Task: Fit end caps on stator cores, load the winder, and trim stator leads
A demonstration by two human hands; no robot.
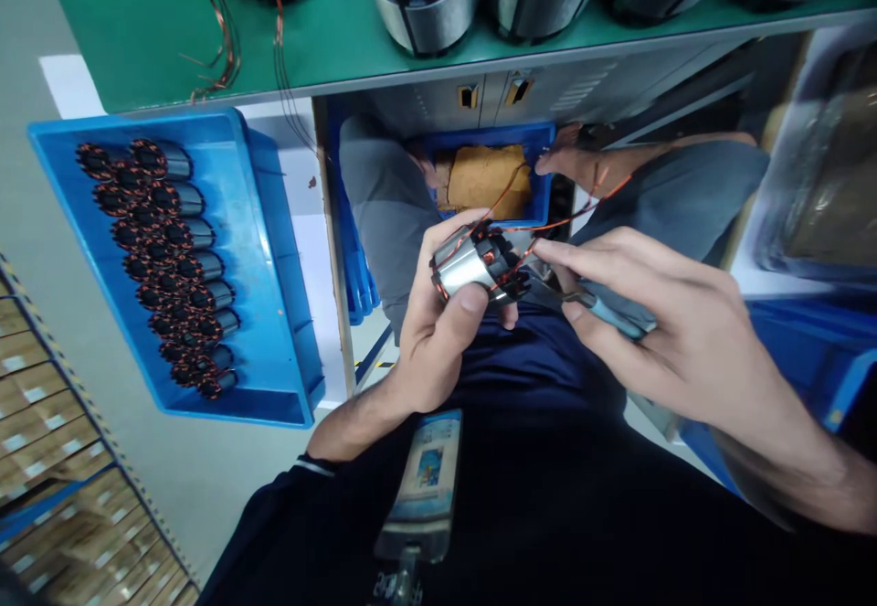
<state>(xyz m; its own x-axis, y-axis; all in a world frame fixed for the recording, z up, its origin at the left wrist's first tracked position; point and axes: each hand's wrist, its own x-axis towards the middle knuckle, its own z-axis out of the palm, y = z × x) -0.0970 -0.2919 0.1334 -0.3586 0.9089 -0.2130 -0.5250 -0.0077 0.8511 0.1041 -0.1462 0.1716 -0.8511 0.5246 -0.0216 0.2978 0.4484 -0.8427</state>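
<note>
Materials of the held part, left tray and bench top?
Held part: bright metal shell, likely steel, with coppery, probably enamelled wire. Tray: glossy blue, likely moulded plastic, given its ribbed wall. Bench top: smooth green sheet, perhaps rubber or vinyl.

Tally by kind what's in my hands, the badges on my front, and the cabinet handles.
Wound metal core, in left hand: 1
Blue-handled tool, in right hand: 1
Badge: 1
Cabinet handles: 2
Total: 5

Green-topped bench point(143, 48) — grey cabinet doors point(483, 99) below — pale floor point(147, 377).
</note>
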